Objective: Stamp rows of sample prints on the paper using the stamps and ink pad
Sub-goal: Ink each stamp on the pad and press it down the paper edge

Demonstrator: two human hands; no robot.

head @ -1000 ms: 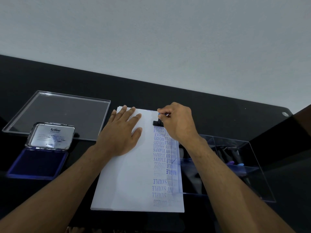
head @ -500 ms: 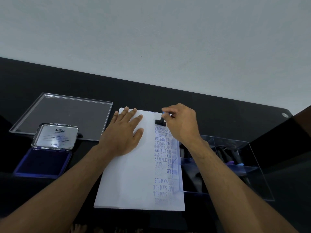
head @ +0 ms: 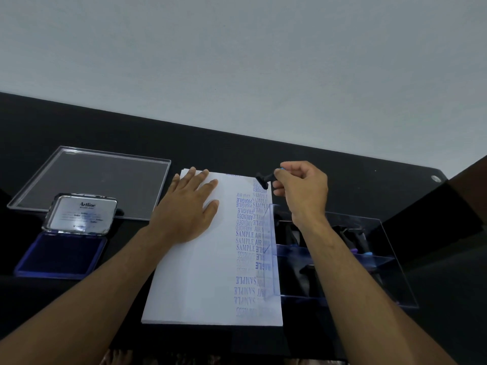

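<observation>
A white sheet of paper (head: 200, 280) lies on the black table, with columns of blue prints (SAMPLE, FRAGILE, AMENDED, AIR MAIL) down its right side. My left hand (head: 188, 208) lies flat on the sheet's upper left, fingers straight. My right hand (head: 303, 191) pinches a small black stamp (head: 263, 179) by its handle, tilted and lifted just above the paper's top right corner. The open blue ink pad (head: 62, 255) with its silver Artline lid sits at the far left.
A clear acrylic lid (head: 92, 180) lies behind the ink pad. A clear acrylic box (head: 342, 259) with several more stamps stands against the paper's right edge, under my right forearm. The table's far edge meets a pale wall.
My right hand has lifted the stamp off the paper's top right and tilted it, moving slightly right. The left hand has stayed flat on the sheet.
</observation>
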